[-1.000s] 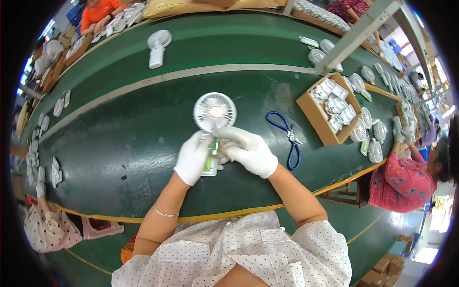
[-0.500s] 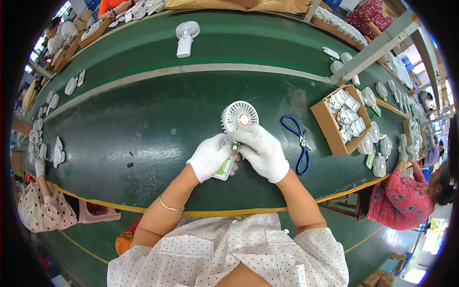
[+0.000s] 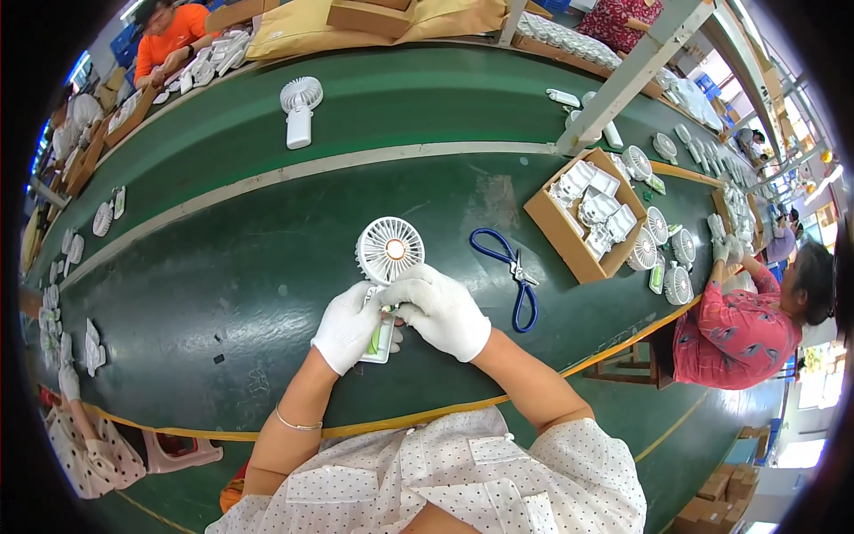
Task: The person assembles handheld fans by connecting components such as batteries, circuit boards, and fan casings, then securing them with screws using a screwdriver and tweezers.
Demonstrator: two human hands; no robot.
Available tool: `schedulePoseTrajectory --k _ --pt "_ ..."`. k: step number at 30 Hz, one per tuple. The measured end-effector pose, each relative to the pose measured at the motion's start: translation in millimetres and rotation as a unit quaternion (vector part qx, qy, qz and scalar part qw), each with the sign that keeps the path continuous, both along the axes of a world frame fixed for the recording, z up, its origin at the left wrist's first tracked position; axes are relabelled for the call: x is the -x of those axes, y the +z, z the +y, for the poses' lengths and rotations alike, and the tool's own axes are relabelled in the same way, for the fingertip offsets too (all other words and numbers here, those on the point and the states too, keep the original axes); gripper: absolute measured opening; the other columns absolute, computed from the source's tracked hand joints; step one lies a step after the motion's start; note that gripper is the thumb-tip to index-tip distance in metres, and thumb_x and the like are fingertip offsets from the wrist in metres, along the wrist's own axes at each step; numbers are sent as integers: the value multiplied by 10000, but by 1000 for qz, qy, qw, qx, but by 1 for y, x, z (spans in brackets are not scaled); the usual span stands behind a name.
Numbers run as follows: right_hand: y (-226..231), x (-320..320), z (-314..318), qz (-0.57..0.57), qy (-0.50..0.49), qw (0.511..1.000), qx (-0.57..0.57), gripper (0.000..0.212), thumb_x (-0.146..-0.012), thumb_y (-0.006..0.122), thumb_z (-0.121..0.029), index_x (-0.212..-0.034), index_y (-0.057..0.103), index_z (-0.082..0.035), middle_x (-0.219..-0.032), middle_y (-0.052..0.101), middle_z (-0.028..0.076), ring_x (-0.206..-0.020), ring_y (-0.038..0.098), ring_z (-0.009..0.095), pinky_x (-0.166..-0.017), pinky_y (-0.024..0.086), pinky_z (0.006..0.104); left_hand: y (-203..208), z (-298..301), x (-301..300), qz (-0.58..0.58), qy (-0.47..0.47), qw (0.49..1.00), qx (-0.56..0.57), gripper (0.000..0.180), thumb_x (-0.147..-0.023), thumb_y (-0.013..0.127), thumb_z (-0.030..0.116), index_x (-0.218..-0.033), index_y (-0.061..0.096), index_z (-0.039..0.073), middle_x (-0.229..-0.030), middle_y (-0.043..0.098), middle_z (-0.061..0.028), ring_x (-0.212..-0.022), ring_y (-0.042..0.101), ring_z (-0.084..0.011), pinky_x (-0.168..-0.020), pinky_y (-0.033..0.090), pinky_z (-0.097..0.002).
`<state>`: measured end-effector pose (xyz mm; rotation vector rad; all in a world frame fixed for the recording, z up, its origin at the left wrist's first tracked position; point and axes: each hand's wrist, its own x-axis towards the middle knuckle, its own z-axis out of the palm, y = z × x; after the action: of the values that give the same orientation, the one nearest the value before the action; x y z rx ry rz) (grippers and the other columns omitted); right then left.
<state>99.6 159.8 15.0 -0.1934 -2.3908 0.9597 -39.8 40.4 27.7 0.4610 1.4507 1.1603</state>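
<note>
A white handheld fan [image 3: 390, 251] with a round ribbed grille and an orange ring at its centre lies before me, head pointing away. Its handle is uncovered, and a green piece [image 3: 375, 338] shows inside it. My left hand [image 3: 345, 329], in a white glove, is closed round the handle's left side. Gloved in white too, my right hand [image 3: 445, 311] pinches at the top of the handle, just below the fan head. A small green-and-metal bit shows between the fingertips, too small to name. Blue-handled nippers [image 3: 525, 276] lie to the right of my right hand.
A cardboard box [image 3: 560, 236] of white plastic casings stands to the right, with several fans [image 3: 678, 285] beyond it. Another white fan [image 3: 301, 111] lies across the pale divider strip [image 3: 356, 160]. A metal post [image 3: 632, 80] rises at back right. Co-workers sit at both sides.
My view has swung to the right, so the bench things sit further left in the picture. Both hands stay at the fan's handle, with the right fingers shifted slightly.
</note>
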Motion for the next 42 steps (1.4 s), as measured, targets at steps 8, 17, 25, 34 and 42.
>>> schedulePoseTrajectory --k 8,17,25,34,42 --pt "13 2 1 -4 2 1000 -5 363 -786 649 75 -1102 714 -91 -992 666 117 -919 671 285 -761 553 360 -11 -2 1 2 41 998 -46 296 -1049 454 233 -1140 546 -33 -898 670 -140 -685 702 -220 -583 604 -322" --pt "7 6 -12 20 -51 998 -11 322 -753 671 110 -1037 701 -37 -985 677 132 -850 687 272 -726 556 338 -16 -6 2 -72 30 996 -46 249 -1045 470 198 -1171 547 -2 -898 668 -111 -701 699 -211 -617 607 -331" --pt "-10 8 -13 9 -76 963 259 201 -869 614 122 -1053 658 54 -978 675 107 -811 689 147 -699 569 266 -17 -7 5 -130 54 988 -67 261 -1030 483 213 -1171 557 6 -910 673 -121 -708 704 -219 -615 615 -337" --pt "-11 8 -13 -6 -36 977 208 225 -894 580 111 -1090 659 34 -1078 640 98 -930 672 158 -778 563 272 -16 -5 5 -165 98 978 -78 333 -1028 480 288 -1146 561 -13 -917 666 -137 -697 700 -221 -623 623 -353" --pt "-3 8 -8 25 -39 999 20 339 -824 598 170 -1106 672 -3 -1106 620 123 -910 680 186 -710 562 276 -22 -6 4 -103 62 989 -83 345 -1036 467 305 -1118 561 -16 -905 653 -129 -688 694 -219 -602 609 -358"
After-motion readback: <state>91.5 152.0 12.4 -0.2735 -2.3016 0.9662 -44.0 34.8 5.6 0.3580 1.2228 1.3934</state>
